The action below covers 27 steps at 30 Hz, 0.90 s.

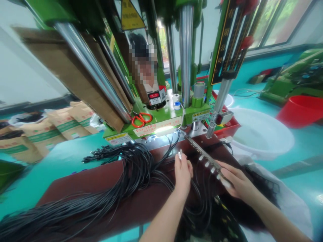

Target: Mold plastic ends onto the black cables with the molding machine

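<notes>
My left hand [183,173] is closed in a pinch, with a small silver connector [180,154] showing at its fingertips. My right hand [237,181] grips the near end of a long, narrow metal bar [202,150]. Several pale connectors [212,170] stick out along the bar's left side, and black cables hang below them. The bar slants away over the brown tabletop [101,178], its far end close to the press. Left of my hands, a thick bundle of black cables [136,164] lies across the table.
Ahead stands a green press [161,117] with steel columns [186,53]. Orange-handled scissors [141,119] rest on its ledge. A white tub [262,131] and a red bucket [302,111] are at the right. Paper sacks [41,132] line the left. A person is reflected in the press's cover.
</notes>
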{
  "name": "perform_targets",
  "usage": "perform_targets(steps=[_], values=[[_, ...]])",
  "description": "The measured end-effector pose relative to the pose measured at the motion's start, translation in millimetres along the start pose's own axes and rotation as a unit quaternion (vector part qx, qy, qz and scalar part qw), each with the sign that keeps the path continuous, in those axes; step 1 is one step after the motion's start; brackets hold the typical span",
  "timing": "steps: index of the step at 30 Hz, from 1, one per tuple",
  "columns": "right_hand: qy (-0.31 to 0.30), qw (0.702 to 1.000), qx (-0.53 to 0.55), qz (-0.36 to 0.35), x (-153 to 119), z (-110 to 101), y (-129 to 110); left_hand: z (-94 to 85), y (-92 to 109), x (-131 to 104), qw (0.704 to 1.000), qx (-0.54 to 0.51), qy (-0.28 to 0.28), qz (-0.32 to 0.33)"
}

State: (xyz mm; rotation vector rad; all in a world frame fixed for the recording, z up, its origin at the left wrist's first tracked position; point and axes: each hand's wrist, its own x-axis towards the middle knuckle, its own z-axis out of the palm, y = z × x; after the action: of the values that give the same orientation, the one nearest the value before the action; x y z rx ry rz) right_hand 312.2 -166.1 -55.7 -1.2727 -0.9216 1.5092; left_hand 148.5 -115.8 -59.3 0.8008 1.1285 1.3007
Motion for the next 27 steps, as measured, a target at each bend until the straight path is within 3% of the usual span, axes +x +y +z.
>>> perform_targets(steps=[5,11,20,27], values=[[-0.049,0.998,-0.035,0.026,0,-6,0,2.4,2,-5,0.993,0.016,-0.098,-0.070],[-0.085,0.994,-0.057,0.028,3,-13,2,1.2,7,-5,0.989,0.012,-0.102,-0.105],[-0.105,0.985,-0.136,-0.011,1,-10,0,-3.7,6,-1,0.989,0.021,-0.114,-0.091],[-0.137,0.985,-0.103,0.018,3,-12,-5,-25.1,13,3,0.980,0.155,-0.121,0.001]])
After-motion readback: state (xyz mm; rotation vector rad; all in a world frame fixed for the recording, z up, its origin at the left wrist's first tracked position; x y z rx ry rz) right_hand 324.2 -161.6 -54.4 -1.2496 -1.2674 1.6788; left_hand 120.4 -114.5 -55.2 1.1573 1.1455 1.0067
